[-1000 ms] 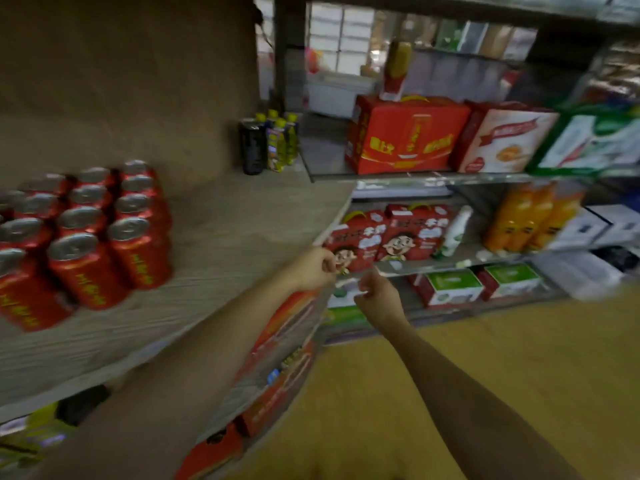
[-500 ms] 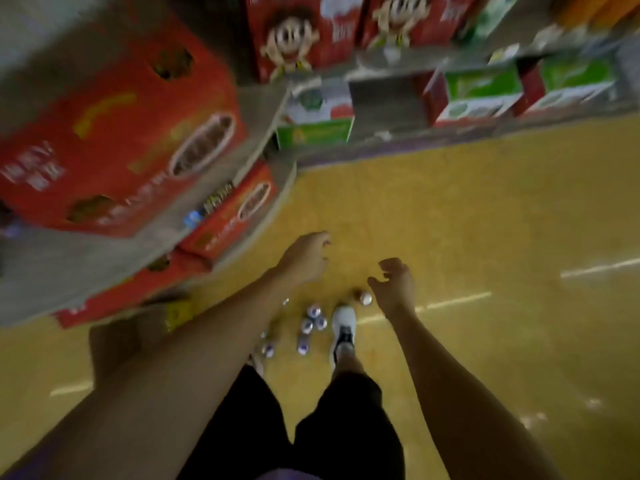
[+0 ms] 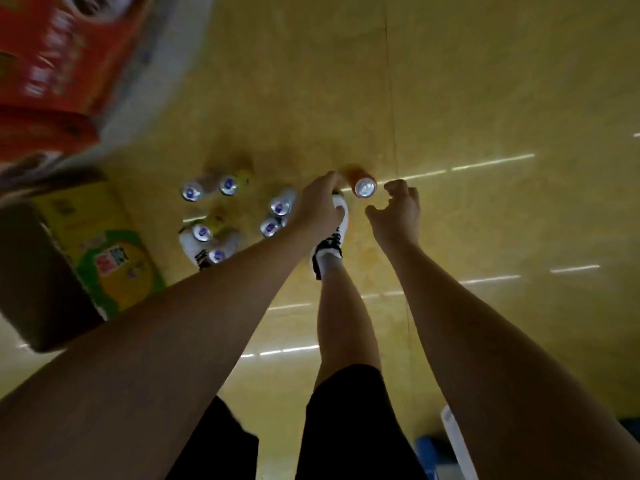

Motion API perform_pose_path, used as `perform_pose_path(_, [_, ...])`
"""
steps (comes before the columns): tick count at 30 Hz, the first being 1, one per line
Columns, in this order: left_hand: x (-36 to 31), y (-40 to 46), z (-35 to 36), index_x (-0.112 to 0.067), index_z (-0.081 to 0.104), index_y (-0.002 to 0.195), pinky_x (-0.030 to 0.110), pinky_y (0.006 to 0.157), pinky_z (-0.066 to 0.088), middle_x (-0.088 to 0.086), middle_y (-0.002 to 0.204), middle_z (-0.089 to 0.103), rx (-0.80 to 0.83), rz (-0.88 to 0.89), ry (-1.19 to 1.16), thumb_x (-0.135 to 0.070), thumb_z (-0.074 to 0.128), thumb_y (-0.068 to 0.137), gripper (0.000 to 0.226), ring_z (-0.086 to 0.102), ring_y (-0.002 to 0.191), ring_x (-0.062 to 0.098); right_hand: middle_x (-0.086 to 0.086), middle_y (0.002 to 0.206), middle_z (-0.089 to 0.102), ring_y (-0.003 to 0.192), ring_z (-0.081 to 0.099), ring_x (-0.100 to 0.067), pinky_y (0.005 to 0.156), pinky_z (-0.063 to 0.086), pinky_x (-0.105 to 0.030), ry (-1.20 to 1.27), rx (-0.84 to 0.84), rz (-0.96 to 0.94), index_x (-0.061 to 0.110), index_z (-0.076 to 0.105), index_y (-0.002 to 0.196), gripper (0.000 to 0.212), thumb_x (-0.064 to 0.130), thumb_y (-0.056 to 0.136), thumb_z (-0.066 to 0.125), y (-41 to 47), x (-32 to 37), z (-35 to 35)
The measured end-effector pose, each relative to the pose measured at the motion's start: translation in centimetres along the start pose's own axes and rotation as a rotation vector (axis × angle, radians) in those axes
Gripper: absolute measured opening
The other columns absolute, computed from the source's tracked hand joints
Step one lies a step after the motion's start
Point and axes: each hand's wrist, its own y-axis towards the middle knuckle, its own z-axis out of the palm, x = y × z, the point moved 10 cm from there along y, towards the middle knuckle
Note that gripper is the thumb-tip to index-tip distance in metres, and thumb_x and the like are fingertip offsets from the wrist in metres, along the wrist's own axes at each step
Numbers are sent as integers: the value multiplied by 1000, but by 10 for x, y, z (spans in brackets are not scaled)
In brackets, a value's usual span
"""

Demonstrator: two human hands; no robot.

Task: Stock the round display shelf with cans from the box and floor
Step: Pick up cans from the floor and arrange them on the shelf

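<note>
Standing upright on the yellow floor [image 3: 485, 98], the lone can [image 3: 364, 186] sits just ahead of the white shoe [image 3: 334, 233], between both hands. View has swung from the shelf of red cans a second ago down to the floor, so the person has gone from placing to fetching more stock; judged step: reach for the next pickup. Left hand [image 3: 320, 206] hangs beside the can, fingers loosely curled, holding nothing, fingertips near its left side; contact unclear from blur. Right hand [image 3: 398, 213] is just right of it, fingers curled but apart, empty. Six more cans [image 3: 228, 216] stand clustered left of the left hand, near the other shoe. Yellow-green box [image 3: 107, 251] lies further left; red cartons [image 3: 52, 64] on the shelf base at top left.
</note>
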Motion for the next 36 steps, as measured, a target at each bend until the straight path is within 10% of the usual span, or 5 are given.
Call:
perform_pose_path(20, [119,147,141,-16,50,132,44,93,49,11,127,60,-7,-41,-59,-8,59,82,51,56,117,30,-9,129,48,111,55,-29,79,40,-26,-230,143,-35,23,47,133,64,15,75,74,150,-72,155])
perform_pose_path(36, [115,74,56,-17,40,140,33,77,43,11,134,51,49,-22,-84,2,64,76,71,53,118,28,-2,111,68,100,61,-18,74,43,-22,-190,299,-104,23,61,125,69,38,63,87,69,16,90])
